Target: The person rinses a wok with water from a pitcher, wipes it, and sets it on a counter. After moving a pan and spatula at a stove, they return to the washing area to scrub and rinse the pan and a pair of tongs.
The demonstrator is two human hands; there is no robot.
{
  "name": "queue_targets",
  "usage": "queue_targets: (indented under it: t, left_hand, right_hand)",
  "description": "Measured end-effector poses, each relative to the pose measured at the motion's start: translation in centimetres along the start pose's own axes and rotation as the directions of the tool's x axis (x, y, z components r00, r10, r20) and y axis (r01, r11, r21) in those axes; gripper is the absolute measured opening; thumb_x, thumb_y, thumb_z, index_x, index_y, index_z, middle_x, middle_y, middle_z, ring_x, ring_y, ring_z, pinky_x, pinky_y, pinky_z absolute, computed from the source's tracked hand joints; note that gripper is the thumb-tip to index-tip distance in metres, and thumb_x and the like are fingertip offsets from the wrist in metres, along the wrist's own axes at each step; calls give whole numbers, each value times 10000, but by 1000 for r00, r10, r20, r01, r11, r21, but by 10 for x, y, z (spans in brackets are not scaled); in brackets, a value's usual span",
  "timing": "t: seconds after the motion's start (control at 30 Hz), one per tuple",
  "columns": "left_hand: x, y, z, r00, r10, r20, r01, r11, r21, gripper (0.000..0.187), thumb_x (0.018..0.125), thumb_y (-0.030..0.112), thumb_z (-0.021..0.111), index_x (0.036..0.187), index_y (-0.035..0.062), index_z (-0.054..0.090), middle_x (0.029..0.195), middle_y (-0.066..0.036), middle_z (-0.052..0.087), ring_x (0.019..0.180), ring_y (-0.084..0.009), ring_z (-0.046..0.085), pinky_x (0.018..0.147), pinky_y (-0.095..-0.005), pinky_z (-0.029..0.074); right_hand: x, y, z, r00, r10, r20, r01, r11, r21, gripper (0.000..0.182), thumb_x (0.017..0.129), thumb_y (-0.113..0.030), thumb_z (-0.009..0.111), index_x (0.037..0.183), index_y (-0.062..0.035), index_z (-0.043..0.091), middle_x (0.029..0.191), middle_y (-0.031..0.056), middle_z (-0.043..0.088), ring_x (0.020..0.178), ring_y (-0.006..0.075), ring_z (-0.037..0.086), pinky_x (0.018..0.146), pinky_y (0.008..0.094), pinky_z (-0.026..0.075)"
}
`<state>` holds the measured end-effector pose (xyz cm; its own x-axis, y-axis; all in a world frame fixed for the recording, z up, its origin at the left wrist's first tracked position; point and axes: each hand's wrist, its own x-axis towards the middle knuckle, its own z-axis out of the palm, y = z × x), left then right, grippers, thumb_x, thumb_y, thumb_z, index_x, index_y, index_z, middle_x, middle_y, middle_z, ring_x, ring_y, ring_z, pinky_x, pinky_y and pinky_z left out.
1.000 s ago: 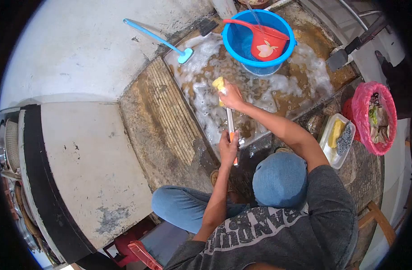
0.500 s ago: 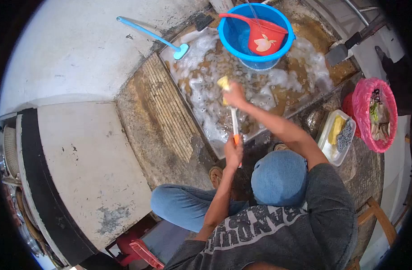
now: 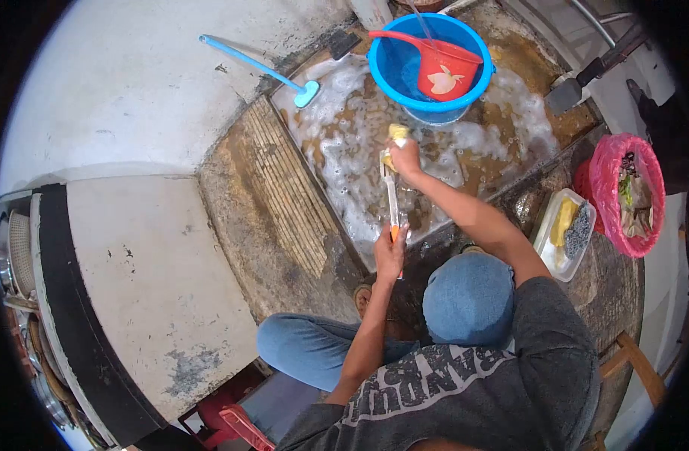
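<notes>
My left hand point(image 3: 390, 254) is closed round the orange handle of a long pale utensil point(image 3: 392, 197), which points away from me over the wet, foamy floor point(image 3: 344, 161). Beyond it, my right hand point(image 3: 406, 156) is wrapped round a yellow sponge point(image 3: 398, 131) at the utensil's far end. Part of the sponge shows above and below the fingers. The exact shape of the utensil's tip is partly hidden by the sponge and hand.
A blue bucket point(image 3: 376, 66) with a red dipper point(image 3: 444, 71) stands ahead. To the left lies a blue long-handled brush point(image 3: 256, 65). At right are a tray point(image 3: 544, 248) with a yellow sponge and grey scourer, and a pink-lined bin point(image 3: 607, 177).
My right hand and the sponge have moved slightly right and towards me along the utensil. More of the utensil's far end shows. My left hand keeps its hold near the same place.
</notes>
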<state>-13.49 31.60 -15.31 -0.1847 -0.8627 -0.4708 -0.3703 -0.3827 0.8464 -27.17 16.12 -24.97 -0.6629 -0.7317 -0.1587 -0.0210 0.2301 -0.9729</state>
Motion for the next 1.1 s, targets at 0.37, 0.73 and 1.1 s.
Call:
queue_targets:
  t: [0.37,0.73,1.1]
  left_hand:
    - [24,-28,-8,998,-24,53,44,906,-421,519,892,539,340,832,39,466,597,-35,488,487,-123,489,459,-260,419]
    - [39,-9,-28,990,-128,58,129,669,-732,809,792,711,292,1308,89,335,1213,-96,475,1084,-204,478,922,-373,373]
    - [101,23,-68,985,-15,-174,-137,547,-826,544,833,589,404,763,52,459,790,-87,546,697,-198,534,728,-337,487]
  right_hand:
    - [-110,13,2,790,222,571,-370,916,156,307,904,-349,465,998,-60,513,907,63,591,715,136,570,626,293,454]
    - [-122,-47,-33,720,28,693,45,995,-87,422,871,-407,481,1077,-41,526,930,152,611,816,248,591,729,375,453]
    - [-121,-50,-68,487,-212,847,335,941,43,628,697,-74,558,1259,-62,276,842,207,591,783,363,596,672,429,455]
